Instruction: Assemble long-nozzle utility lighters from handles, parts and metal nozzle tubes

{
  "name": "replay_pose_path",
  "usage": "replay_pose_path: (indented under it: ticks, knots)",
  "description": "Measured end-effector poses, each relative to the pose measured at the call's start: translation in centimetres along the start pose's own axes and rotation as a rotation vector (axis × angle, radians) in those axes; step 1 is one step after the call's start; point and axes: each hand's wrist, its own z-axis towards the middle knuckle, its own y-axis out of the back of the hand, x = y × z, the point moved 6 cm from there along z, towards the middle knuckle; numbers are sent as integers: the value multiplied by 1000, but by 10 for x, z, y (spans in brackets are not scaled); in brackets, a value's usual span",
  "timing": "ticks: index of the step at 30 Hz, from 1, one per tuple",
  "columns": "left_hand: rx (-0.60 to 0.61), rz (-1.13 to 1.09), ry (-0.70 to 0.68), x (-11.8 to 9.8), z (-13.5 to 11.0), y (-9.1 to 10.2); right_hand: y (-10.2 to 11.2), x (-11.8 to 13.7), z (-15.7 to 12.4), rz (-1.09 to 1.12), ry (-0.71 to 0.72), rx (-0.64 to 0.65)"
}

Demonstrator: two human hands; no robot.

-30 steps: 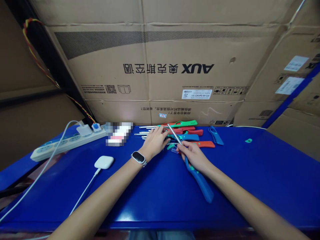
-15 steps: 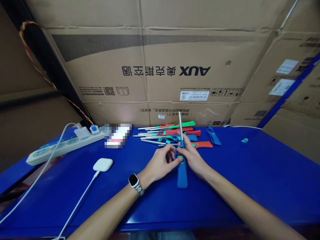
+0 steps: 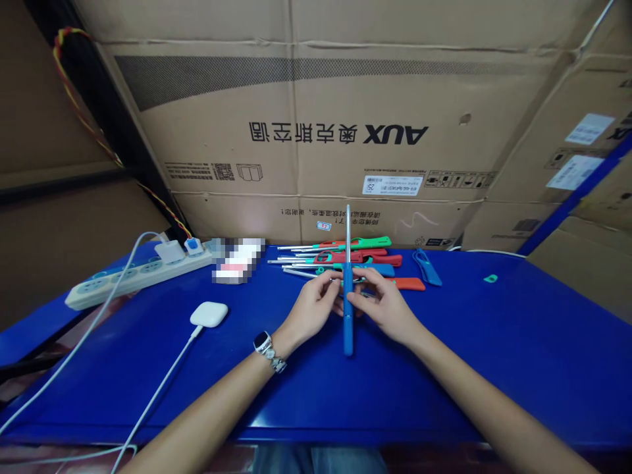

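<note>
A blue long-nosed lighter (image 3: pixel 348 329) stands nearly upright before me, its narrow edge facing the camera and its metal tube pointing up. My right hand (image 3: pixel 388 308) grips it from the right, thumb against the body. From the left, my left hand (image 3: pixel 316 303) pinches at the lighter's side with bent fingers; some fingertips are hidden behind it. Beyond the hands lies a pile of similar lighters: a green-handled one (image 3: pixel 375 242), red ones (image 3: pixel 380 259) and an orange-handled one (image 3: pixel 409 284). A loose blue handle piece (image 3: pixel 427 268) lies to their right.
A small green part (image 3: pixel 490 278) lies on the blue table (image 3: pixel 469 349). At left are a power strip (image 3: pixel 138 276) with plugs, a white case (image 3: pixel 209 314) on a cable and a blurred-out item (image 3: pixel 239 260). A large cardboard sheet (image 3: pixel 222 99) stands behind.
The blue lighter has turned about its length, from showing its broad side and trigger to showing its narrow edge. Both hands have shifted their fingers around it. The camera view has moved slightly.
</note>
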Motion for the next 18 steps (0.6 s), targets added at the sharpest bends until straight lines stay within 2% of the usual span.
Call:
replay_pose_path:
  ticks: [5,10,18]
  knots:
    - [82,-58,45,-6,-2,-4,6,3,1,-21,-2,-7]
    - [60,-98,136,-3,0,0,7,8,3,-65,46,8]
    - [26,-115,177,1,2,4,2,9,1,-123,44,41]
